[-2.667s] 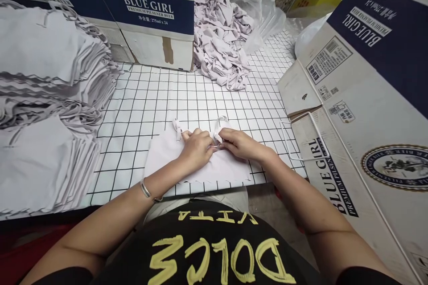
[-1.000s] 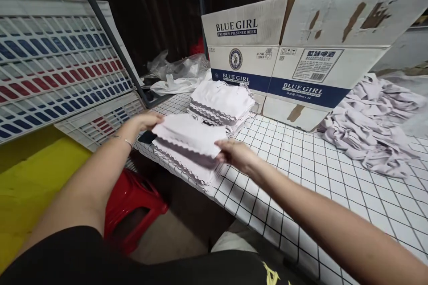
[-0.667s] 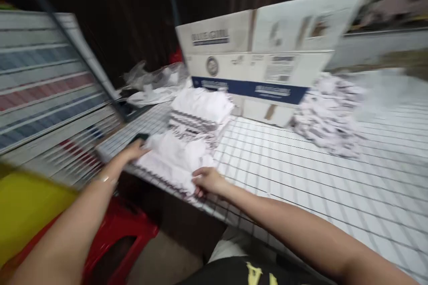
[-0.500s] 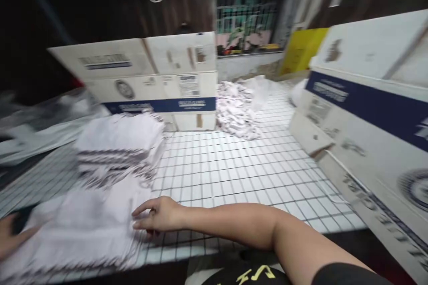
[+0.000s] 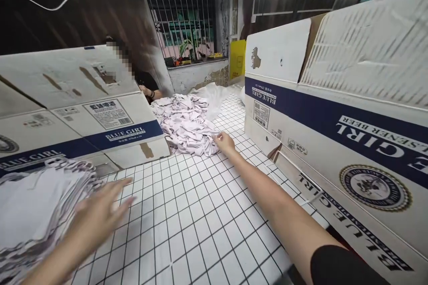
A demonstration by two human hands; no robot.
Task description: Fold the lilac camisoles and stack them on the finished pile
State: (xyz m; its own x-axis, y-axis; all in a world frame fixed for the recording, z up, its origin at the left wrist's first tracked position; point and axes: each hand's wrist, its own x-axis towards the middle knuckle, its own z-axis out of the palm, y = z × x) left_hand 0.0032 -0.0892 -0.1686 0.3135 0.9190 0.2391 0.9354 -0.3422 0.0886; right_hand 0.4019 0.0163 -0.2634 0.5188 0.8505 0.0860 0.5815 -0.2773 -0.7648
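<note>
At the right edge of a loose heap of pale pink camisoles (image 5: pixel 187 120), my right hand (image 5: pixel 224 142) has its thumb and fingertips pinched together on the fabric of one camisole. My left hand (image 5: pixel 102 209) hovers with its fingers spread and nothing in them, slightly blurred. It is beside a neat stack of pale pink camisoles (image 5: pixel 30 205) at the left, whose near part my left forearm partly covers. The heap rests at the back of the table (image 5: pixel 187 213), which has a white cover with a black grid.
A beer carton (image 5: pixel 123 142) stands behind the stack, and a large beer carton (image 5: pixel 301 129) lines the right side. Clear plastic (image 5: pixel 216 95) lies behind the heap. Another person's hand (image 5: pixel 149 92) shows behind the left carton. A barred window (image 5: pixel 182 13) is at the back.
A camisole was carried to the left stack and laid on it. My left hand has come off the stack; my right hand has reached across to the heap. The view has swung left, then back right.
</note>
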